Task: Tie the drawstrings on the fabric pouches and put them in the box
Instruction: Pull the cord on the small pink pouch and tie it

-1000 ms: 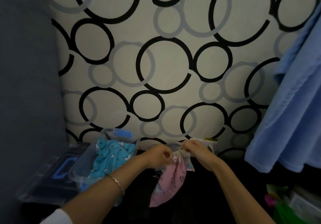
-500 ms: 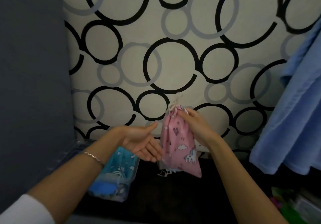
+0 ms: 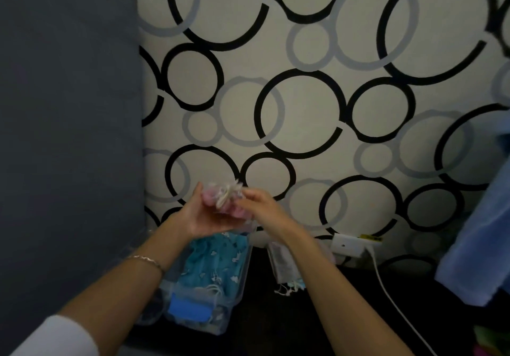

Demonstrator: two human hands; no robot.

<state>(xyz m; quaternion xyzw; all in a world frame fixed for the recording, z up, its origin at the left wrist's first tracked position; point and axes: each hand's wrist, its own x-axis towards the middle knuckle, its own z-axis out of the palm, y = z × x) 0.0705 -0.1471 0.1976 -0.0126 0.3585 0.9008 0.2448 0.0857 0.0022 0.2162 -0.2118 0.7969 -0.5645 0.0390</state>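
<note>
Both hands hold a pink fabric pouch [image 3: 237, 212] bunched up in the air above the box. Its pale drawstring top [image 3: 227, 192] sticks out between the hands. My left hand [image 3: 202, 214] cups the pouch from below and left, fingers curled around it. My right hand [image 3: 262, 206] grips it from the right. Below them a clear plastic box [image 3: 237, 297] with a blue latch holds a teal patterned pouch [image 3: 218, 261]. Motion blur hides the finger details.
More pouches lie on the dark tabletop [image 3: 317, 314] right of the box, a grey one [image 3: 284, 264] on top. A white adapter [image 3: 349, 243] with a cable sits by the patterned wall. Blue cloth [image 3: 480, 245] hangs at the right. A grey panel [image 3: 69, 134] stands left.
The pink pouch hung from my right hand with my left hand open beside it. Now both hands have closed on it, scrunched it up and moved it left over the box.
</note>
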